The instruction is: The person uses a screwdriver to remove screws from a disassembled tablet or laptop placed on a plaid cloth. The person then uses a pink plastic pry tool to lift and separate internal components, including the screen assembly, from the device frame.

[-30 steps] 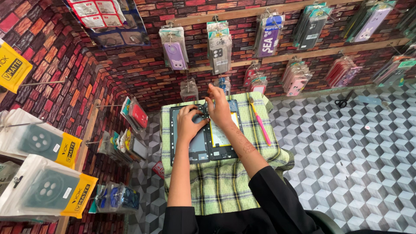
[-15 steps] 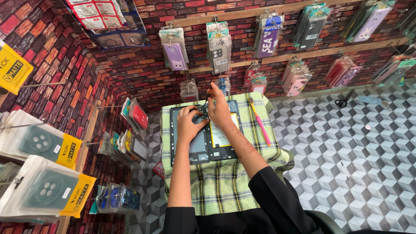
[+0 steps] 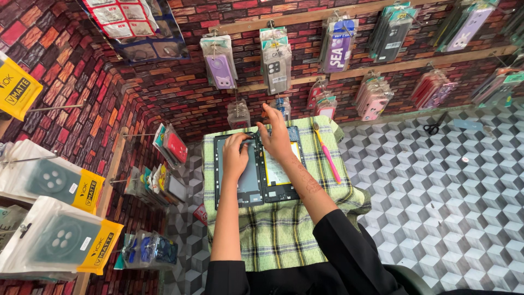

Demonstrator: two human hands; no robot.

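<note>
An opened tablet lies on a small table covered with a green checked cloth (image 3: 284, 235). Its dark back shell (image 3: 246, 183) is on the left and its body with exposed parts (image 3: 281, 177) on the right. My left hand (image 3: 236, 154) rests on the top of the back shell, fingers curled at its upper edge. My right hand (image 3: 277, 136) presses down on the top of the tablet body, fingers spread. Whether either hand pinches a small part is hidden. A pink toothbrush (image 3: 327, 155) lies on the cloth to the right of the tablet.
Phone cases in clear packets (image 3: 275, 60) hang on wooden rails across a brick-pattern wall behind the table. More packets (image 3: 60, 186) hang at the left. Scissors (image 3: 434, 129) lie on the cube-pattern floor (image 3: 447, 207) to the right.
</note>
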